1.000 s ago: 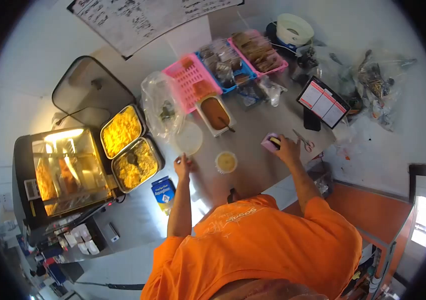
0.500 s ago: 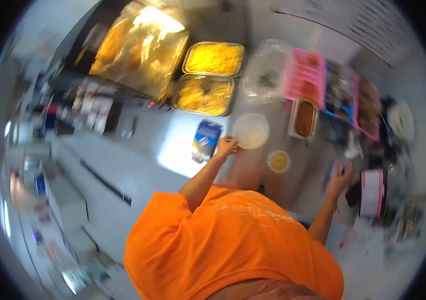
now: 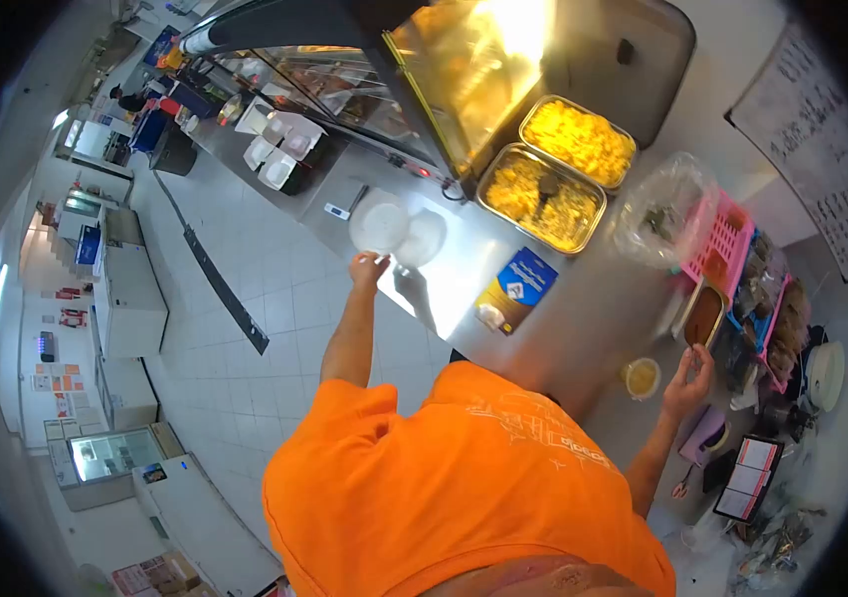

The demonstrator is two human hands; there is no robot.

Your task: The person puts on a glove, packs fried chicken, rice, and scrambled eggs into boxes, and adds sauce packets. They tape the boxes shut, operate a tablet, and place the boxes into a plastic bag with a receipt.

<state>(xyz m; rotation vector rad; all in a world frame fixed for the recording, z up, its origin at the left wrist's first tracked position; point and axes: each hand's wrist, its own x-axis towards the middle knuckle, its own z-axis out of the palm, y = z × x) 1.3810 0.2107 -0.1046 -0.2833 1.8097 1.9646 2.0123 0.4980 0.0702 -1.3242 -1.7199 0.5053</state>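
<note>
My left hand (image 3: 368, 269) reaches out to the far left and pinches the rim of a round, whitish plastic bowl (image 3: 378, 221). The bowl is over the steel counter (image 3: 583, 308), beside a bright reflection. At the right, my right hand (image 3: 687, 383) has its fingers curled together, fingertips right at the near end of a metal pan (image 3: 690, 316) of brown sauce; what they grip, if anything, I cannot tell. To the left of this hand stands a small round tub (image 3: 641, 377) with yellowish contents. A blue and yellow box (image 3: 515, 291) lies between the hands.
Two metal trays of yellow food (image 3: 579, 141) sit by the lit glass display case (image 3: 464, 80). A clear plastic bag (image 3: 664, 209) and pink basket (image 3: 717, 237) are at right. A purple object (image 3: 702, 436) and scissors (image 3: 680, 489) lie nearer. White containers (image 3: 282, 149) stand far left.
The view has swung left. My left hand has carried the bowl leftward past the box. My right hand has moved from near the purple object up to the pan of sauce.
</note>
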